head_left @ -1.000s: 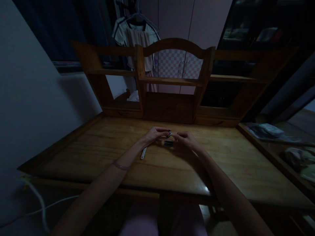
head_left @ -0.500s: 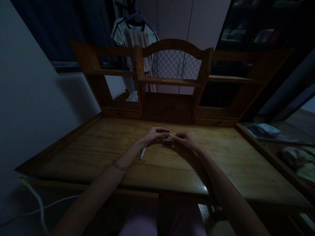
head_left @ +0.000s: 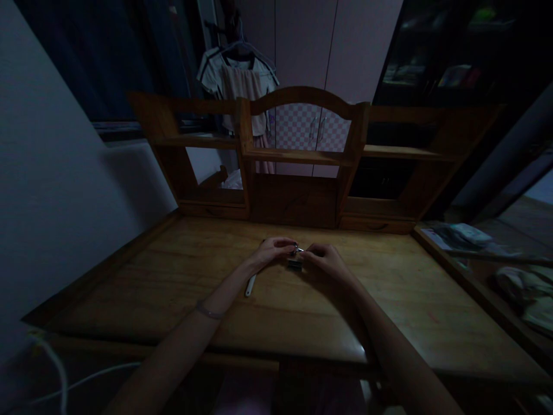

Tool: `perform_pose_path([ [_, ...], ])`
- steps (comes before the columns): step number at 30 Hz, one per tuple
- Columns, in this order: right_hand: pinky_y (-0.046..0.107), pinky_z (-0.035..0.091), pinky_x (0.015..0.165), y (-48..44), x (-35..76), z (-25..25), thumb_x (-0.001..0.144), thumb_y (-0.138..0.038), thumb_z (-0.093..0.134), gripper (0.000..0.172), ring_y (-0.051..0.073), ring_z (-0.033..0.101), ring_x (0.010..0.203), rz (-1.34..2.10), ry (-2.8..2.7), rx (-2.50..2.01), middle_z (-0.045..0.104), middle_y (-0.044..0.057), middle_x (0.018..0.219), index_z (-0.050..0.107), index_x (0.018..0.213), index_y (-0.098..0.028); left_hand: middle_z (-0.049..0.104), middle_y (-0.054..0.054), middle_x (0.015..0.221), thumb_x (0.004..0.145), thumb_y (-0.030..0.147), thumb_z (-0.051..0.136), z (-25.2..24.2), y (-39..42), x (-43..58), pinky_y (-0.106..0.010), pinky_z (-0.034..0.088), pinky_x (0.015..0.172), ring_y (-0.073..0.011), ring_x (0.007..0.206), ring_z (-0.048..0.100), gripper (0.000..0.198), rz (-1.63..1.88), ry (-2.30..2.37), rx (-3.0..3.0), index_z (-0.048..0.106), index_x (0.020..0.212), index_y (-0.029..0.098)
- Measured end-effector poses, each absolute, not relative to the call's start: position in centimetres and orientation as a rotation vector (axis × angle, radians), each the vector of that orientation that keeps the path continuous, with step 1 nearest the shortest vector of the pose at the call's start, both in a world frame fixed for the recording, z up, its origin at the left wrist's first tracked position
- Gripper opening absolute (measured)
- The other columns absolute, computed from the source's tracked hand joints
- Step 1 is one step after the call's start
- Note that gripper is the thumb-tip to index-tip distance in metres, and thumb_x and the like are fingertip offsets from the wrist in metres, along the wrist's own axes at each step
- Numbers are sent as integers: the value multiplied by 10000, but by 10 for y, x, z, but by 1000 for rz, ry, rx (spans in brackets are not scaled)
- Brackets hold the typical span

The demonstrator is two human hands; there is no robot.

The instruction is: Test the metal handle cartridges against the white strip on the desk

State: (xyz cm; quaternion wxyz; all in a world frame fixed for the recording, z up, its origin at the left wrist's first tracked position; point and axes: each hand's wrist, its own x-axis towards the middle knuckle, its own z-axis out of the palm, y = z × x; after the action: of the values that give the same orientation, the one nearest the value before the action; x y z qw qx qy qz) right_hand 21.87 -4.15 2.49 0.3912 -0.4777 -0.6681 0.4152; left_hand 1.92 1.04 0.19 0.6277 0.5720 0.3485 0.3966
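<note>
Over the middle of the wooden desk, my left hand (head_left: pixel 276 249) pinches a small shiny metal piece (head_left: pixel 296 249) between thumb and fingers. My right hand (head_left: pixel 322 256) is closed in a pinch at the right end of that same piece. Its exact kind is too small and dark to make out. Just below the fingertips a small dark block with a light edge (head_left: pixel 295 266) lies on the desk. A slim white handle with a hole at its end (head_left: pixel 250 285) sticks out from under my left hand, which hides its other end.
A wooden shelf unit (head_left: pixel 294 157) stands along the back of the desk (head_left: pixel 194 276). A wall (head_left: pixel 56 173) borders the left side. At the right, past a raised wooden edge, lie papers and packets (head_left: pixel 469 233) and cloth (head_left: pixel 516 288). A white cable (head_left: pixel 103 369) hangs at lower left.
The whole view has tilted up slightly, so desk and hands appear lower. Both hands keep their pinch on the small metal piece, with hardly any movement over the desk.
</note>
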Motion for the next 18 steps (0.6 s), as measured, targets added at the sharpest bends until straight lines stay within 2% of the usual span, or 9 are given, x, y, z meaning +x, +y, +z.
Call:
perform_pose_path([
  [4, 249, 385, 471, -46, 212, 34, 740, -485, 581, 336, 168, 554, 595, 1059, -1636, -1227, 618, 51, 668, 648, 748, -156, 687, -105, 987, 644, 412, 767, 5, 14, 19, -280, 465, 761, -182, 827, 634, 475, 894, 803, 1270, 674, 1018, 133],
  [9, 276, 406, 503, -38, 210, 39, 731, -460, 598, 287, 192, 571, 620, 992, -1674, -1254, 623, 51, 655, 652, 689, -182, 695, -68, 879, 618, 416, 778, 6, 18, 14, -275, 473, 707, -183, 758, 637, 391, 924, 867, 1297, 696, 911, 170],
  [14, 288, 406, 527, -34, 213, 37, 745, -472, 590, 299, 207, 581, 639, 989, -1671, -1260, 634, 61, 684, 661, 729, -182, 701, -89, 944, 652, 435, 749, 10, 20, 14, -288, 465, 767, -203, 844, 640, 421, 874, 859, 1316, 701, 975, 170],
  [18, 289, 402, 540, -33, 217, 41, 761, -515, 567, 341, 212, 575, 650, 966, -1683, -1239, 626, 59, 689, 659, 732, -189, 676, -87, 1048, 740, 460, 655, 25, 20, 10, -302, 460, 812, -215, 939, 625, 421, 933, 935, 1442, 662, 1071, 200],
])
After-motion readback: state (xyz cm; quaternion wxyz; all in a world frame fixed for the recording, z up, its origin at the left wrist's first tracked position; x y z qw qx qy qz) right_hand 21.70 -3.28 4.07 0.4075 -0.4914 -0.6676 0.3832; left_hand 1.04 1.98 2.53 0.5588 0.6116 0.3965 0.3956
